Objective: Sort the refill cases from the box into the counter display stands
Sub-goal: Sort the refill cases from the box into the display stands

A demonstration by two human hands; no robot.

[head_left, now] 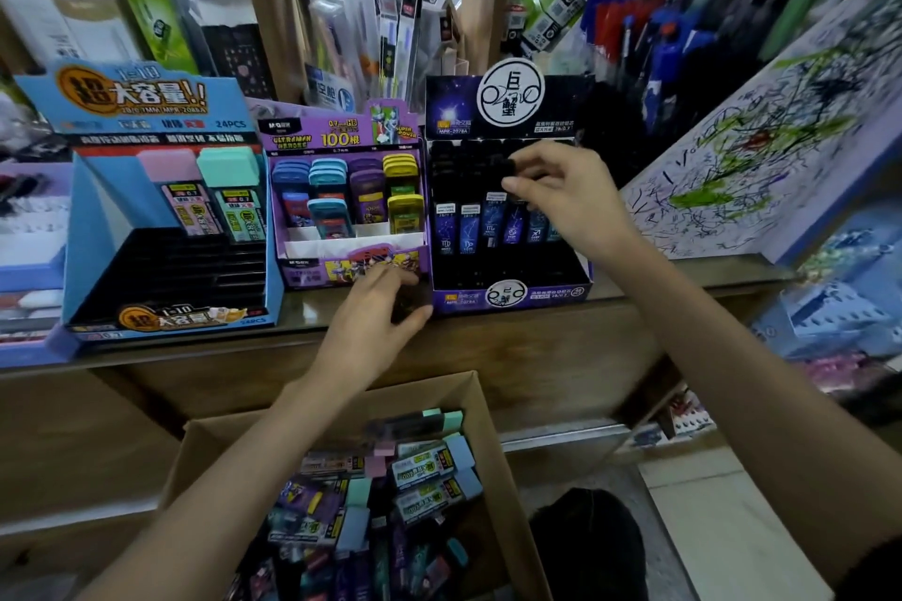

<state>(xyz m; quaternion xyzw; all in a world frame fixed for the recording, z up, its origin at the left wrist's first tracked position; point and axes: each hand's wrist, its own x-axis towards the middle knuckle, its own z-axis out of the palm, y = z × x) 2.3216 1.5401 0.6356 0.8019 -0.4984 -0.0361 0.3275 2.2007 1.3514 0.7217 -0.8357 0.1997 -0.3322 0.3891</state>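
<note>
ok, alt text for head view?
The right hand pinches a black case at the black stand; the left hand grips a second case by the counter edge. A blue stand and a purple stand sit alongside, above a cardboard box of mixed cases.

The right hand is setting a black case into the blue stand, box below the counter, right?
No. The head view shows the right hand holding the black case over the dark stand at the right, not the blue stand. The box is below the counter.
</note>
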